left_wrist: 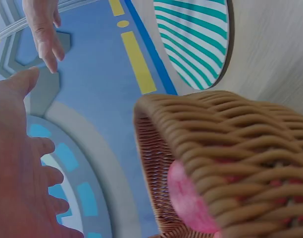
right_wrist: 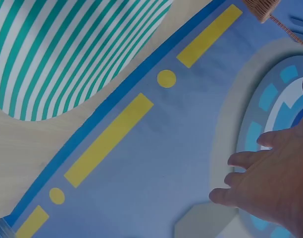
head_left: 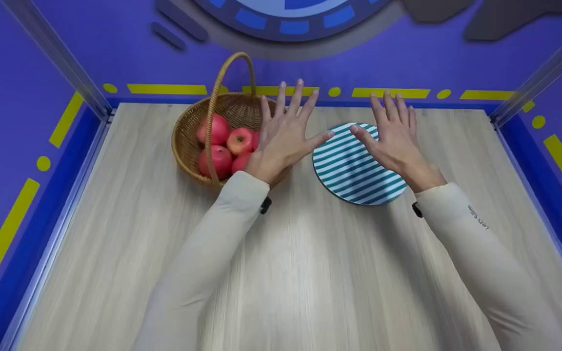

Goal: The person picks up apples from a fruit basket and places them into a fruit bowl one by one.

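Observation:
My left hand (head_left: 287,134) is held above the right side of a wicker basket (head_left: 183,153), its fingers spread and holding nothing. Several red apples (head_left: 216,162) lie in the basket, some partly hidden behind that hand and wrist. A tall arched handle (head_left: 222,73) rises over them. To the right, a round board with green and white stripes (head_left: 347,165) lies on the table. Above its right edge hovers my right hand (head_left: 395,139), fingers spread and nothing in its grasp. In the left wrist view, one apple (left_wrist: 188,198) shows inside the basket's rim.
A pale wood-patterned table (head_left: 300,273) carries the basket and board toward its back edge. Blue panels with yellow marks (head_left: 169,89) stand along the back and both sides. Metal posts (head_left: 61,58) mark the back corners.

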The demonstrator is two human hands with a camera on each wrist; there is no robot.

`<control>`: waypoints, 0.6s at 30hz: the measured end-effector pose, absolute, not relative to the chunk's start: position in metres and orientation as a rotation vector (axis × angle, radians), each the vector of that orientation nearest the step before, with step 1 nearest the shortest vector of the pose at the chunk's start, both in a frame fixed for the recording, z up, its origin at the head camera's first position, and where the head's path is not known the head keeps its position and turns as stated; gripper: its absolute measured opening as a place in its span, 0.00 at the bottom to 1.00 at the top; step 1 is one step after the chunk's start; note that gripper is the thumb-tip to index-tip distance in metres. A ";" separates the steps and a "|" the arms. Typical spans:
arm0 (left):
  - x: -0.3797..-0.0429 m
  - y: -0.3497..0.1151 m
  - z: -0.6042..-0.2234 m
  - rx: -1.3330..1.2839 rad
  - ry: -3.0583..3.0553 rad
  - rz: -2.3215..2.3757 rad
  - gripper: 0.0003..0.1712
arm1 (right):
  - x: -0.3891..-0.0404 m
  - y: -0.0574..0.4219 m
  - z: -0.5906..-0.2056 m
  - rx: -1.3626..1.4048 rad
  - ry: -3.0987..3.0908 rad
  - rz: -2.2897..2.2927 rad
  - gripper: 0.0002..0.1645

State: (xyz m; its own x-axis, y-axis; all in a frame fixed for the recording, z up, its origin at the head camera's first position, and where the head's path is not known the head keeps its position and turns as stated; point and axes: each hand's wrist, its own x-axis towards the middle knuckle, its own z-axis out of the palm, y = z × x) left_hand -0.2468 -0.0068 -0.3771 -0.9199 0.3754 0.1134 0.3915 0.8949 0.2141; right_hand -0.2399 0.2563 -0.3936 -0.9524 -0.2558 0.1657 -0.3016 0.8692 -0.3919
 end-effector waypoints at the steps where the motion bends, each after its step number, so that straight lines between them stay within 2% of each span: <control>1: -0.246 -0.007 -0.375 -0.606 -2.986 -0.358 0.57 | -0.240 0.255 -0.393 0.443 -2.926 0.646 0.58; 18: -0.240 -0.018 -0.334 -0.630 -2.877 -0.279 0.57 | -0.237 0.240 -0.385 0.516 -2.865 0.707 0.57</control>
State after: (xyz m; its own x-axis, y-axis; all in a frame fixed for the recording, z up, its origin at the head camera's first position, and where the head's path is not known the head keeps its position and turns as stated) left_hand -0.2403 -0.0185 -0.3338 -0.8933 0.3938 0.2168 0.4281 0.8924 0.1431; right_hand -0.2373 0.2398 -0.3853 -0.9304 -0.2936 0.2195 -0.3620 0.8303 -0.4237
